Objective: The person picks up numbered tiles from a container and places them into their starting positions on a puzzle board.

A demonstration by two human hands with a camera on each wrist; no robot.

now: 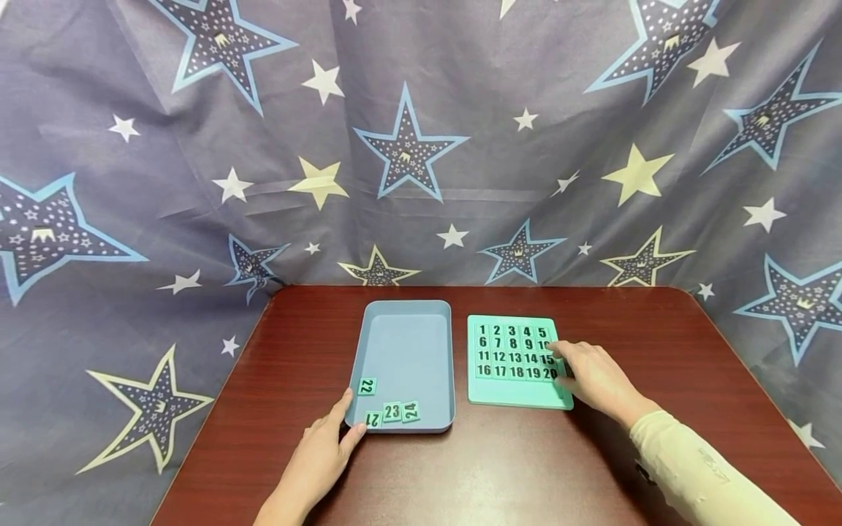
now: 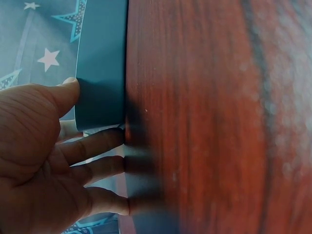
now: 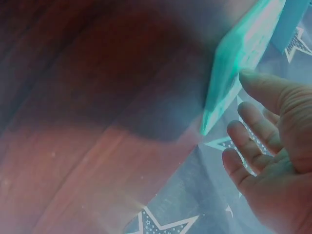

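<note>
My left hand (image 1: 320,453) lies at the near left corner of a blue-grey tray (image 1: 408,343), the thumb at its near rim and the fingers alongside the corner. In the left wrist view the fingers are extended beside the tray wall (image 2: 102,63). Inside the tray lie number tiles 22 (image 1: 367,386), 21 (image 1: 373,419), 23 (image 1: 392,412) and 24 (image 1: 411,411). My right hand (image 1: 595,376) is over the right edge of a mint-green number board (image 1: 513,394), near tiles 10 and 15. Its fingers look loosely bent, with nothing between them.
Rows of tiles numbered 1 to 20 (image 1: 515,358) fill the board's upper part. Board and tray sit side by side on a dark red wooden table (image 1: 316,336). A grey star-patterned cloth (image 1: 434,226) hangs behind the table and along its sides.
</note>
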